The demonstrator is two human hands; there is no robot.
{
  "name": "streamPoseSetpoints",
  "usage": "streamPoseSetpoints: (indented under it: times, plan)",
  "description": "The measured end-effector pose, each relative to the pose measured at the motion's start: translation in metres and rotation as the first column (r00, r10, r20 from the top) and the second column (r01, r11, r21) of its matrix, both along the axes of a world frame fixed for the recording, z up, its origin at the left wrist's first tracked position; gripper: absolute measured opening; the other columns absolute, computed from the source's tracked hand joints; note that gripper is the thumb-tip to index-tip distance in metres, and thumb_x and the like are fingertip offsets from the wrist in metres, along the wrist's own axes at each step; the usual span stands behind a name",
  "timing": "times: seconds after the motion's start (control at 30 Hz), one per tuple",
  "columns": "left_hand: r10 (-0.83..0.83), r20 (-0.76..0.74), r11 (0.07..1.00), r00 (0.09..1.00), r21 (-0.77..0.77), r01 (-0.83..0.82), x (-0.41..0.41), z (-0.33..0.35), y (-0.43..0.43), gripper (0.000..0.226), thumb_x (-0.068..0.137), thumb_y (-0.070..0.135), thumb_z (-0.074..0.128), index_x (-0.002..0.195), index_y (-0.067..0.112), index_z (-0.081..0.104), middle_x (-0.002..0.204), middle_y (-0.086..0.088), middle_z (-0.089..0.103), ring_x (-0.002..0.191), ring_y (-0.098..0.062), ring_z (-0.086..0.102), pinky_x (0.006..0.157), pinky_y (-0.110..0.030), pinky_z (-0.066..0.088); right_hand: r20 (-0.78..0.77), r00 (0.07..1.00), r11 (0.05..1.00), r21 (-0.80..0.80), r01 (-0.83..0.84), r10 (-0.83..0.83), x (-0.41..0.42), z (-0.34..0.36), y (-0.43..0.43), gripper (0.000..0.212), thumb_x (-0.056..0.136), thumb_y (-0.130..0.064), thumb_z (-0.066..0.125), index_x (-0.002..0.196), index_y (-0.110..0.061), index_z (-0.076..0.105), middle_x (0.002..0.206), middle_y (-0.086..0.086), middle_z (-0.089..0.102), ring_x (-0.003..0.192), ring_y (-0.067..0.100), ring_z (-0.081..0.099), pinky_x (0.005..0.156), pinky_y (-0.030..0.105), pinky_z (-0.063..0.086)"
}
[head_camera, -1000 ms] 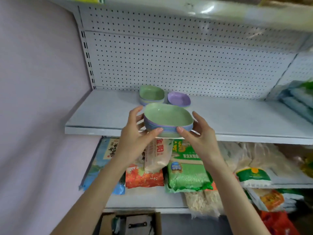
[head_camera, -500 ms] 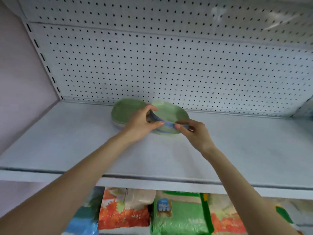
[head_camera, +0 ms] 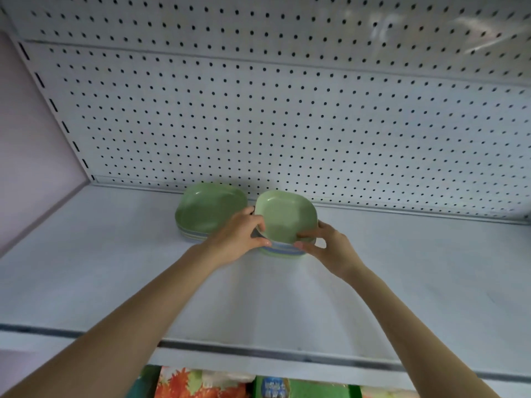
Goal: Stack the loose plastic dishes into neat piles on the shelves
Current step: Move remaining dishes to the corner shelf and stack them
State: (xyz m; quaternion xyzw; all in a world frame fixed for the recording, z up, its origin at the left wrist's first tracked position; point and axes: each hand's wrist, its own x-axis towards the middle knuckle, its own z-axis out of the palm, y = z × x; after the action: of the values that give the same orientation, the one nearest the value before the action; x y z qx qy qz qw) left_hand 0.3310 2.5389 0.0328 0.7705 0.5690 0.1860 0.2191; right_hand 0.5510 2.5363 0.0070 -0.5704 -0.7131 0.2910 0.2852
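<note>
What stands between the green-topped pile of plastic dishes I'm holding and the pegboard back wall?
Nothing visible; the held pile is near the pegboard wall. The other green-topped pile sits to its left, off that path.

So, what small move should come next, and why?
Probably settle the right pile level and let go: the left hand and right hand pinch its front rim, its top green dish looks tilted, and it apparently rests on the shelf beside the left pile.

White shelf (head_camera: 100, 282) bears left dish pile (head_camera: 209, 209) beside right dish pile (head_camera: 287, 215).
</note>
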Motion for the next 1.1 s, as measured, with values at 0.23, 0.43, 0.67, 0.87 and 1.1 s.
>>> streamPoseSetpoints:
  times: [0.23,0.43,0.67,0.87,1.1]
  plan:
    - [-0.038,-0.102,0.998,0.994,0.041,0.043,-0.002,-0.002,-0.003,0.027,0.085,0.033,0.066,0.095,0.009,0.061,0.153,0.006,0.019,0.12,-0.022,0.048,0.094,-0.033,0.043,0.218,0.976,0.998,0.045,-0.039,0.029,0.005,0.001,0.011,0.029,0.077,-0.039,0.073,0.104,-0.028,0.071,0.154,0.0,0.025,0.14,0.02,0.023,0.108,0.027,0.022]
    - [-0.062,-0.201,0.996,0.978,0.044,0.072,0.005,0.008,-0.005,0.032,0.086,0.035,0.063,0.099,0.007,0.054,0.152,0.0,0.018,0.118,-0.025,0.045,0.092,-0.03,0.041,0.433,0.876,0.968,0.031,-0.251,0.213,0.0,0.029,0.026,0.063,0.07,-0.061,0.067,0.122,-0.026,0.06,0.154,-0.005,0.024,0.137,0.019,0.03,0.108,0.038,0.034]
    - [-0.09,-0.347,0.996,0.933,-0.054,0.076,0.002,0.014,0.011,0.063,0.086,0.044,0.062,0.134,0.009,0.045,0.159,-0.006,-0.009,0.143,-0.028,0.017,0.113,-0.035,0.025,0.427,0.886,0.982,-0.13,-0.137,0.18,-0.019,0.049,0.05,0.071,0.082,-0.054,0.061,0.143,-0.026,0.036,0.154,0.009,0.023,0.14,0.025,0.027,0.108,0.033,0.027]
    - [-0.061,-0.43,0.997,0.901,0.012,0.073,0.0,0.003,-0.004,0.068,0.088,0.052,0.053,0.143,0.016,0.037,0.159,-0.009,-0.001,0.144,-0.028,0.013,0.116,-0.037,0.004,0.424,0.889,0.982,-0.148,-0.119,0.171,-0.014,0.037,0.038,0.06,0.085,-0.058,0.054,0.125,-0.014,0.057,0.145,0.005,0.036,0.129,0.027,0.041,0.101,0.034,0.035]
    - [-0.062,-0.39,0.995,0.919,0.042,0.085,-0.004,-0.003,-0.035,0.068,0.088,0.051,0.052,0.142,0.013,0.038,0.158,-0.012,0.003,0.144,-0.028,0.012,0.115,-0.033,0.006,0.349,0.923,0.984,-0.131,-0.124,0.163,-0.016,0.034,0.001,0.06,0.088,-0.053,0.052,0.134,-0.015,0.049,0.148,0.008,0.032,0.131,0.024,0.038,0.098,0.026,0.031]
